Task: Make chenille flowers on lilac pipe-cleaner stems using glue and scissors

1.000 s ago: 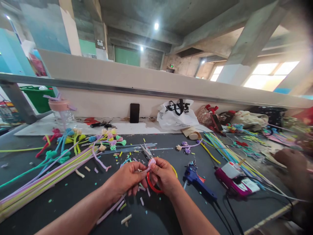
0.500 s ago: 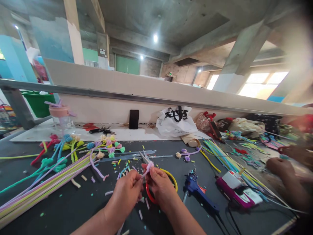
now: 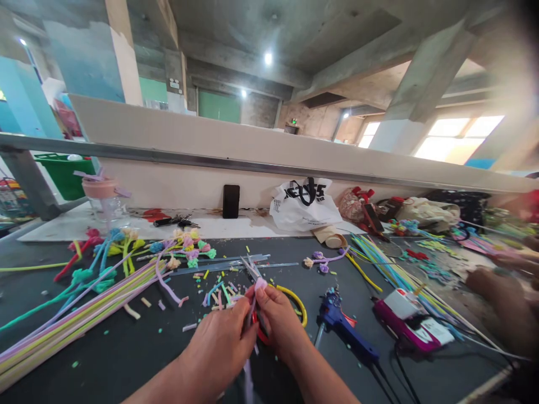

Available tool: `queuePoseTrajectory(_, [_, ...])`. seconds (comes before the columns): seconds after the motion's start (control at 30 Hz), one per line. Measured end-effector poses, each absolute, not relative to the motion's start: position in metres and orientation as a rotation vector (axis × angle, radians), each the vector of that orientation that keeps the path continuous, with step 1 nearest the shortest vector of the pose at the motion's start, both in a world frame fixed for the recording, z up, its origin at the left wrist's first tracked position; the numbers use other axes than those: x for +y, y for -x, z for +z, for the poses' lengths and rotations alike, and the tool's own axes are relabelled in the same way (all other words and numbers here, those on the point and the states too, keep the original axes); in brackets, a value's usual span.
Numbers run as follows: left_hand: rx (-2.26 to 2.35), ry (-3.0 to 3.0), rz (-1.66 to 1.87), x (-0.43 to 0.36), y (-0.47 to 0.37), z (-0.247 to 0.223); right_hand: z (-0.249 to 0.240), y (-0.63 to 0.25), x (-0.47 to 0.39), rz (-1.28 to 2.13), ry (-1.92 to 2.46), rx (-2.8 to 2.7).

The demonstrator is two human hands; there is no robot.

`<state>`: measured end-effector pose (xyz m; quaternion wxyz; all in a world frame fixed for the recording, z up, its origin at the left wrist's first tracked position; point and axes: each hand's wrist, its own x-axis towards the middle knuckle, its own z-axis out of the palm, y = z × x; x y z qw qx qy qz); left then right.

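Two bare hands meet over the near middle of the dark surface point(image 3: 135, 348), both at work on one pale lilac strand point(image 3: 260, 284). The left hand point(image 3: 223, 339) is curled nearly closed, back turned up, its thumb and fingers gathered about the strand just below the bunched end; the exact grip of its fingertips is hidden. The right hand point(image 3: 278, 320) is closed too, thumb pressing that end against the fingers. The step in hand seems to be a fold or twist, shaping the end into a small knob. The next move, as far as can be judged, calls for a firm pinch from the right thumb while the left hand draws the strand snug, without slack that might let the knob spring loose. The strand looks soft and plump, rounded at the top and pinkish in the light; a lilac length hangs below the hands, probably its tail. Scissors point(image 3: 252, 268) show behind the knob, blades pointing away and slightly parted; whether a finger goes through their handles cannot be told. Short offcuts point(image 3: 223, 294) lie scattered just beyond the left hand, and a blue glue gun point(image 3: 347, 331) rests to the right
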<state>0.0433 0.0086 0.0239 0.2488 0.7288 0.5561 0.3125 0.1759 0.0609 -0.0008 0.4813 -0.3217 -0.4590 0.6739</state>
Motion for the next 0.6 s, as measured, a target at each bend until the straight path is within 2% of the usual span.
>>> queuePoseTrajectory(0.13, [1.472, -1.885, 0.935, 0.018, -0.032, 0.041, -0.002, -0.181, 0.064, 1.534, 0.813, -1.194])
queuePoseTrajectory(0.27, [1.298, -1.647, 1.08, 0.029, -0.025, 0.049, -0.004, -0.182, 0.061, 1.597, 0.771, -1.302])
queuePoseTrajectory(0.47, [0.863, -1.415, 0.891, 0.029, -0.022, 0.048, 0.011, -0.181, 0.048, 1.795, 0.626, -1.539])
queuePoseTrajectory(0.6, [0.733, -1.335, 0.882, 0.031, -0.017, 0.044, 0.012, -0.183, 0.046, 1.975, 0.536, -1.424])
